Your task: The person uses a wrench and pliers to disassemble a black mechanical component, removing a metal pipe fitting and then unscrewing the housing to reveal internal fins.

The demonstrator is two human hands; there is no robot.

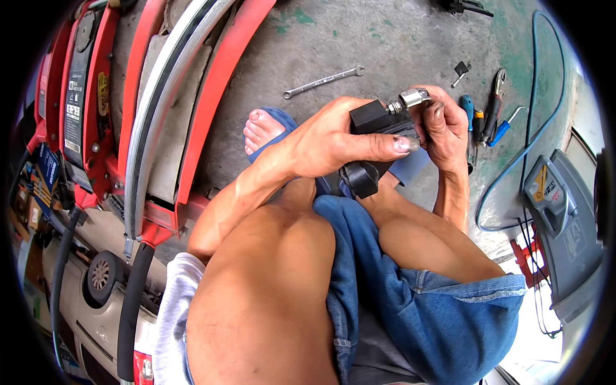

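Observation:
Between my knees, my left hand (324, 140) grips a black blocky part (372, 117), its thumb pressed along the top. A rounded black piece (360, 179) shows below that thumb; whether it joins the block I cannot tell. From the block's upper right sticks a threaded metal stem (393, 108) with a shiny cylindrical fitting (414, 97) at its end. My right hand (447, 131) has its fingers curled at this fitting, thumb bent against the index finger. Part of its grip is hidden behind the fitting and the block.
A combination wrench (324, 81) lies on the concrete ahead. At right are a blue-handled screwdriver (468, 109), locking pliers (496, 96), a hooked pick (500, 134) and a blue hose (495, 187). Red lifting equipment (221, 96) stands left; a grey machine housing (574, 237) stands right.

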